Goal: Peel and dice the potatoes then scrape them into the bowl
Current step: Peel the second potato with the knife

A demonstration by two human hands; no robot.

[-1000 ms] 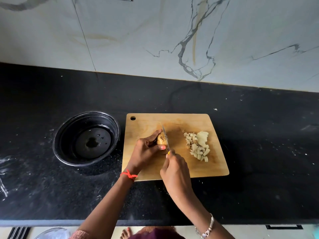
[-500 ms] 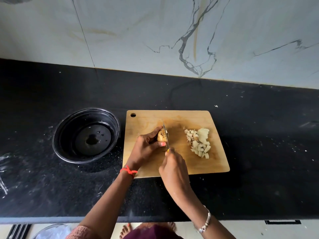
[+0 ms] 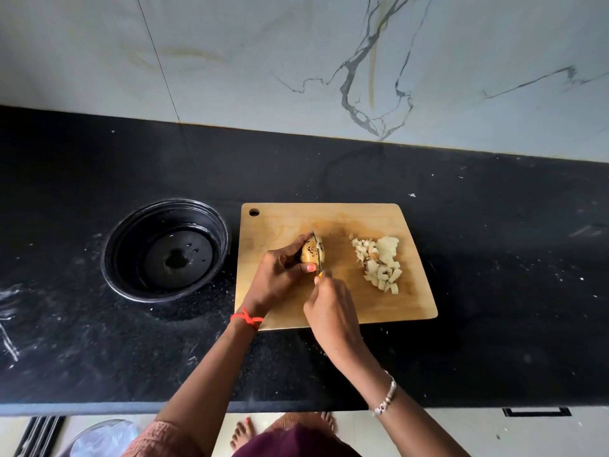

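Observation:
A wooden cutting board [image 3: 283,222] lies on the black counter. On its middle sits a small potato [image 3: 309,250] with dark spots on its skin. My left hand [image 3: 280,282] grips it from the left, thumb and fingers curled around it. My right hand [image 3: 333,308] holds a knife [image 3: 318,255] by its yellow handle; the blade stands across the potato's right part. A pile of diced pale potato pieces [image 3: 379,263] lies on the board's right half. The black bowl [image 3: 166,250] stands left of the board, holding only a few drops of water.
The black stone counter [image 3: 494,258] runs the full width, with a marble wall [image 3: 296,61] behind. Its front edge is near my body. A bin with a plastic liner [image 3: 99,440] stands on the floor at the lower left. White specks dot the counter.
The knife blade has stayed on the potato, shifting slightly along its cut. Both hands keep their hold; the view has tilted a little.

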